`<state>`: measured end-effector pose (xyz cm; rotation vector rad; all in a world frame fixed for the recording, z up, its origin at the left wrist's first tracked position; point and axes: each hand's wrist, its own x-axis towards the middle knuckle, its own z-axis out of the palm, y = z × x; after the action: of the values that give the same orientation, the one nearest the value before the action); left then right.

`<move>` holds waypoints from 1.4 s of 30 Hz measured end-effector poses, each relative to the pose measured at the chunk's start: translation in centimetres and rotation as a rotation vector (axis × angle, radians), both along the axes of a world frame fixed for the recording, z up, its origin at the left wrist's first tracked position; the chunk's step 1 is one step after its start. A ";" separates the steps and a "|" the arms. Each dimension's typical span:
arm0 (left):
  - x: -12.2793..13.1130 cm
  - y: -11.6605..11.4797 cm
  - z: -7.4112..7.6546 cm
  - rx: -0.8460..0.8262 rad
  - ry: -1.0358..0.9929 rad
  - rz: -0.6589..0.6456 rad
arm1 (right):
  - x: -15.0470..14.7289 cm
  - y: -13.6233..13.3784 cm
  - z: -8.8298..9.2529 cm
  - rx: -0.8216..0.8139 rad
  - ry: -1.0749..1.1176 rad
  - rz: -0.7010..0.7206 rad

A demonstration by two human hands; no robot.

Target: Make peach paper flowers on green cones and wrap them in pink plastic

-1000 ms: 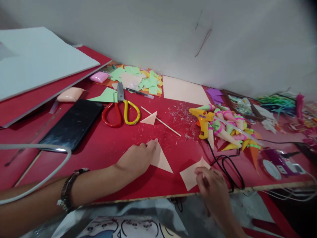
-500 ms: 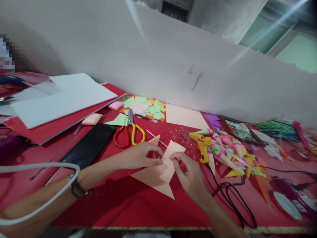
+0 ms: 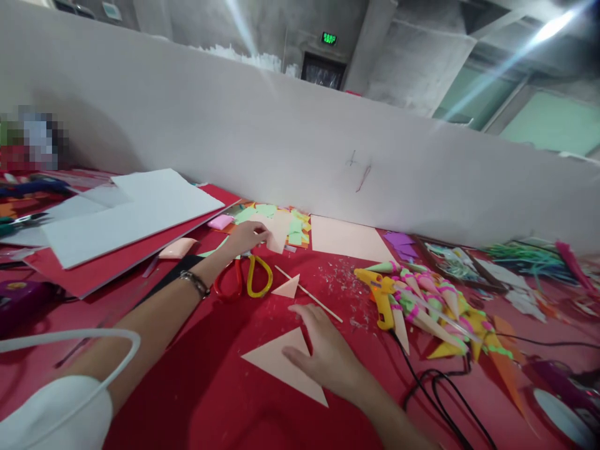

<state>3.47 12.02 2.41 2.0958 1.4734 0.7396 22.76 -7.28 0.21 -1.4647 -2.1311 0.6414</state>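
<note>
My left hand (image 3: 248, 239) reaches to the far side of the table with its fingers pinched on a piece of peach paper (image 3: 278, 232), above a pile of green and yellow paper scraps (image 3: 296, 230). Below that wrist lie scissors (image 3: 257, 275) with one red and one yellow handle. My right hand (image 3: 321, 353) is open, thumb and fingers apart, over the right edge of a peach paper triangle (image 3: 281, 359); whether it touches the paper I cannot tell. A smaller peach triangle (image 3: 287, 287) and a thin pale stick (image 3: 323, 304) lie just beyond it.
To the right are a yellow glue gun (image 3: 380, 294) with a black cord and a heap of small decorated paper cones (image 3: 431, 300). White boards (image 3: 131, 212) are stacked at the left. A peach sheet (image 3: 347, 237) lies against the grey partition (image 3: 262, 137).
My left hand has moved away from me to the scraps, carrying the cut peach paper. My right hand has let go of it and opened, lower over the triangle. The view has tilted up.
</note>
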 end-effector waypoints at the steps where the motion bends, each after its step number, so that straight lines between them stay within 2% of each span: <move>1: 0.0 1.0 -0.5 0.001 -0.001 0.040 | -0.1 -0.2 0.1 -0.029 -0.024 0.009; 4: 0.3 3.1 -1.7 -0.002 -0.028 0.118 | -0.2 -0.7 0.4 -0.113 -0.038 0.033; 8: 0.8 4.8 -2.5 -0.019 -0.127 0.183 | 0.0 -1.0 0.2 -0.168 0.087 0.087; 14: 0.5 5.5 -3.0 -0.098 -0.275 0.208 | 0.2 -0.6 -0.7 -0.212 0.192 0.093; 17: 0.3 5.2 -2.8 -0.096 -0.335 0.208 | 0.2 -0.2 -1.0 -0.217 0.243 0.131; 22: 0.5 5.0 -1.6 -0.017 -0.404 0.185 | 0.0 0.1 -0.8 -0.203 0.239 0.169; 30: -0.5 4.1 -1.0 0.041 -0.234 0.022 | -0.1 0.1 -0.5 -0.194 0.239 0.202; 34: -0.2 1.6 -0.3 0.058 -0.153 -0.128 | 0.1 0.2 -0.4 -0.164 0.255 0.202; 36: 0.3 -0.9 0.3 0.069 -0.114 -0.247 | 0.3 0.2 -0.1 -0.132 0.243 0.183; 38: 0.8 -4.0 0.6 0.098 -0.057 -0.420 | 0.6 0.3 0.4 -0.100 0.234 0.153; 40: 1.2 -7.2 0.4 0.316 0.149 -0.665 | 0.9 0.3 0.7 -0.057 0.233 0.120; 42: 1.3 -9.9 -0.1 0.483 0.326 -0.772 | 1.1 0.3 0.7 -0.017 0.221 0.101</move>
<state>4.72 2.09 2.28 2.9673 0.5071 0.4767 23.89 -7.00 0.94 -1.2379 -2.0401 0.8201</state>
